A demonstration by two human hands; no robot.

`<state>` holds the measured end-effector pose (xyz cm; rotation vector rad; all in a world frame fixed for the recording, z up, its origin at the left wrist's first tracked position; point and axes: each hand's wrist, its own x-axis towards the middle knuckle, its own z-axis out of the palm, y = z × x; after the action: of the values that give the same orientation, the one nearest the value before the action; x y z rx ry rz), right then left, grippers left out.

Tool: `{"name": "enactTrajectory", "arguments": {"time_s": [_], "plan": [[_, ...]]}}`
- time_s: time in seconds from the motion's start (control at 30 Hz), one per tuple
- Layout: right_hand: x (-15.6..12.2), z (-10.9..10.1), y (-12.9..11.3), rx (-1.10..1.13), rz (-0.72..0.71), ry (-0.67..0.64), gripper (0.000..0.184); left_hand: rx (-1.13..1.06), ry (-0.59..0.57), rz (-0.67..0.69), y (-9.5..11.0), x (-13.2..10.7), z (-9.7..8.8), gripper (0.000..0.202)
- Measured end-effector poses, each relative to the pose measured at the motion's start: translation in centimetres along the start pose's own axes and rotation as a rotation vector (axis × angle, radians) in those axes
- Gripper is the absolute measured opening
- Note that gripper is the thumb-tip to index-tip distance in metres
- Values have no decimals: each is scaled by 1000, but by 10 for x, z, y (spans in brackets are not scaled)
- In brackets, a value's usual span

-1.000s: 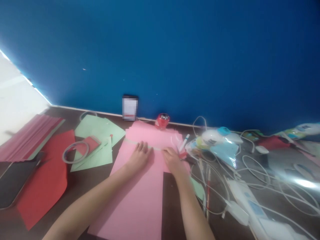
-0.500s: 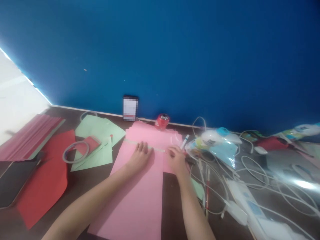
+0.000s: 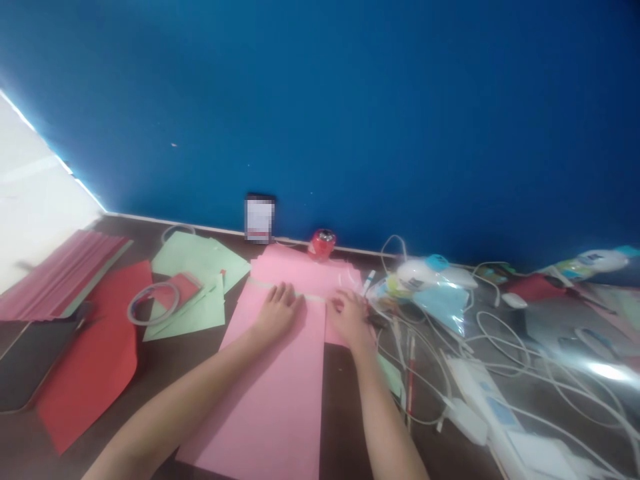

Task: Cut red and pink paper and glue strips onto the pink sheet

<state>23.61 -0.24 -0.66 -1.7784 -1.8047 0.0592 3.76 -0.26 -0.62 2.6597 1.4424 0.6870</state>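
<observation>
A large pink paper sheet (image 3: 273,393) lies on the dark floor in front of me. My left hand (image 3: 276,315) lies flat on it, fingers stretched toward a pale green strip (image 3: 310,295) that runs across the sheet. My right hand (image 3: 350,317) rests at the strip's right end, fingers curled down on the paper; what they pinch is too blurred to name. A second pink sheet (image 3: 305,270) lies beyond the strip. A marker pen (image 3: 367,282) lies just right of my right hand.
Green papers (image 3: 200,263) and a tape ring (image 3: 153,301) lie to the left, with red paper (image 3: 93,360) and a folded maroon stack (image 3: 60,273). A red can (image 3: 321,243) stands by the blue wall. White cables (image 3: 505,347), plastic bags (image 3: 435,287) and a charger (image 3: 467,420) crowd the right.
My right hand slid a little right along the strip and then came back slightly left. The left hand stayed put. The camera tilted slightly.
</observation>
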Motion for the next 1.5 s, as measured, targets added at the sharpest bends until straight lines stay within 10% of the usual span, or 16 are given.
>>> {"name": "enactTrajectory", "arguments": {"time_s": [0.37, 0.63, 0.8, 1.2, 1.5], "plan": [[-5, 1, -35, 629, 56, -176, 17, -454, -70, 1, -24, 17, -15, 31], [-8, 2, -44, 795, 216, 29, 23, -593, -6, -14, -25, 23, -14, 23], [-15, 9, -63, 709, 159, 27, 53, -577, -47, 15, -24, 21, -9, 23], [-7, 10, -44, 675, 300, 80, 27, -469, -52, -95, -13, 20, -24, 24], [-4, 14, -40, 836, 345, 170, 42, -615, -97, -124, -25, 26, -31, 27]]}}
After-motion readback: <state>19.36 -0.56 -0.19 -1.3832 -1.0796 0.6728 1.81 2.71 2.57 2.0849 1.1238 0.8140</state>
